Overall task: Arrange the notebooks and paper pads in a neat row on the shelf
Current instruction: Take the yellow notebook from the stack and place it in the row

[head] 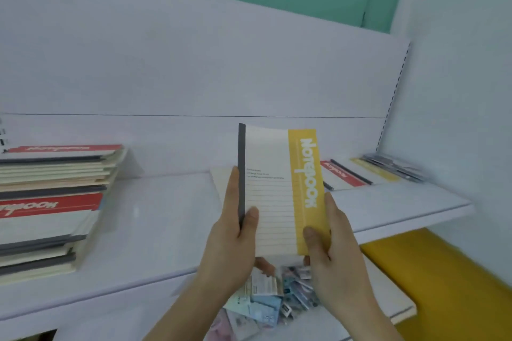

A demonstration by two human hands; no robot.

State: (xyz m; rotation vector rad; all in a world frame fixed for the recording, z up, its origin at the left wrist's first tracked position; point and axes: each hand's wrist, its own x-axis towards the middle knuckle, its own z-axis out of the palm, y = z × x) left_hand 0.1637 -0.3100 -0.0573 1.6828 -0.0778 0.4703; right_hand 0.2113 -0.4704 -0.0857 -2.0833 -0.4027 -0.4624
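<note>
In the head view we hold a yellow-banded notebook (279,191) upright above the white shelf (166,216), roughly at its middle. Our left hand (232,232) has its grip closed on the grey spine edge, thumb across the ruled cover; our right hand (329,241) clamps the yellow band, which reads "Notebook" in white, running lengthwise. Small print near the spine is too blurred to read. A cream pad (220,183) appears to sit just behind the notebook. At the left a stack of notebooks (50,210) lies on the shelf, two red bands reading "Notebook". At the far right, flat notebooks (360,171) with red and yellow bands lie near the back panel. Below the shelf lies a heap of small packets (274,299).
</note>
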